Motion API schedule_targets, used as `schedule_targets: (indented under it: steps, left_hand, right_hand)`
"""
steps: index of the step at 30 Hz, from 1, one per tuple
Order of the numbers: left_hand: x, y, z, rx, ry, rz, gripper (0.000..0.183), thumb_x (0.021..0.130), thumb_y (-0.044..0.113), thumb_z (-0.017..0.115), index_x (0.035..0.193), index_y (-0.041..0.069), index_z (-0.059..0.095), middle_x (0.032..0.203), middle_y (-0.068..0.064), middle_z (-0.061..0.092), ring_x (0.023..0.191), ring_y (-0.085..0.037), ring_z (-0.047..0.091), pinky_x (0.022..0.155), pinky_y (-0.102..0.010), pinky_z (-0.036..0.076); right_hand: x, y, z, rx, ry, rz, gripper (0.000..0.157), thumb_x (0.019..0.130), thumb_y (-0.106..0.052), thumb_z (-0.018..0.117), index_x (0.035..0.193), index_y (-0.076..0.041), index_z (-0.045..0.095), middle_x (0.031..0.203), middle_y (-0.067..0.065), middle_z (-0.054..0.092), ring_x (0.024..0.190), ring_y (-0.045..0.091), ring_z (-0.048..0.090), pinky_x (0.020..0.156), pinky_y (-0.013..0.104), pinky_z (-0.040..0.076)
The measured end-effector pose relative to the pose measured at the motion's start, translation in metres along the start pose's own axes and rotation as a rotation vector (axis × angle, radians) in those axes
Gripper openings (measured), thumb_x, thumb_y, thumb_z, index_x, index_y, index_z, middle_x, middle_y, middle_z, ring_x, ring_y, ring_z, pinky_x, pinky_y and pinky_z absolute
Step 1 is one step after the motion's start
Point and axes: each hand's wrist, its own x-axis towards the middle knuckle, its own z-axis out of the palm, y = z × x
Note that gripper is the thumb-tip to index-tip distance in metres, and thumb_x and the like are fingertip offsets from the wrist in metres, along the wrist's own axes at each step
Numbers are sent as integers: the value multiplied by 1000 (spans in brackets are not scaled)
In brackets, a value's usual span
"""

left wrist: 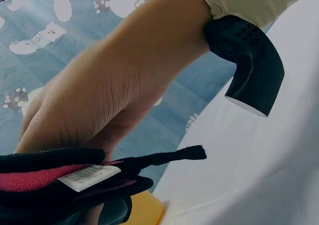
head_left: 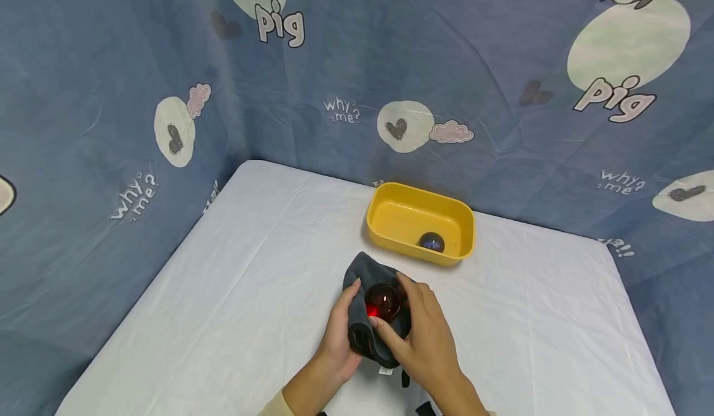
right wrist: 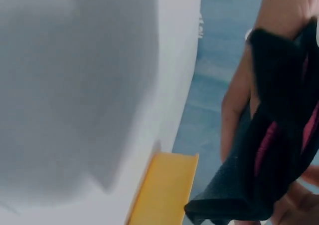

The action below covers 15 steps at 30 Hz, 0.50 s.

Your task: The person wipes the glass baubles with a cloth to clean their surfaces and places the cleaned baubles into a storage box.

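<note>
My left hand (head_left: 338, 336) grips a folded dark grey cloth (head_left: 361, 272) from its left side, thumb on top. The cloth has a pink fleecy lining, a white tag (left wrist: 89, 177) and a dark strap (left wrist: 174, 156), seen in the left wrist view. Against the top of the cloth sits a clear red ball (head_left: 382, 301), glowing bright red at its lower left. My right hand (head_left: 428, 332) pinches the ball between thumb and fingers from the right. The right wrist view shows the cloth (right wrist: 269, 135) but hides the ball.
Just beyond the hands, a yellow tray (head_left: 379, 237) stands near the back edge of the white-covered table (head_left: 251, 279). One dark blue ball (head_left: 432, 242) lies in its front right part. Blue patterned fabric (head_left: 334, 69) hangs behind and at the sides.
</note>
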Motion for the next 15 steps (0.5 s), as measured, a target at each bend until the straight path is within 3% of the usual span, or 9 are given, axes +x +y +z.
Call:
schedule_targets:
  steps: [2, 6, 15]
  left_hand:
    - [0, 0, 0, 5, 0, 0, 66, 99, 50, 39, 149, 9, 24, 149, -8, 34, 130, -18, 41, 107, -33, 33]
    - [-1, 0, 0, 21, 15, -8, 68, 99, 50, 40, 149, 9, 22, 151, -9, 30, 132, -19, 40, 108, -33, 32]
    - [-1, -1, 3, 52, 33, -22, 71, 98, 50, 41, 153, 14, 15, 155, -9, 23, 136, -20, 31, 112, -35, 26]
  right_hand:
    - [-1, -1, -1, 14, -4, -36, 76, 81, -46, 75, 143, -15, 43, 120, 1, 51, 104, 13, 52, 87, 35, 49]
    - [-2, -1, 0, 24, 3, -38, 67, 80, -42, 78, 134, -16, 50, 119, -2, 50, 104, 8, 53, 88, 30, 49]
    - [0, 0, 1, 14, 85, 35, 44, 87, -48, 68, 110, -11, 67, 97, -7, 57, 90, 8, 47, 75, 30, 45]
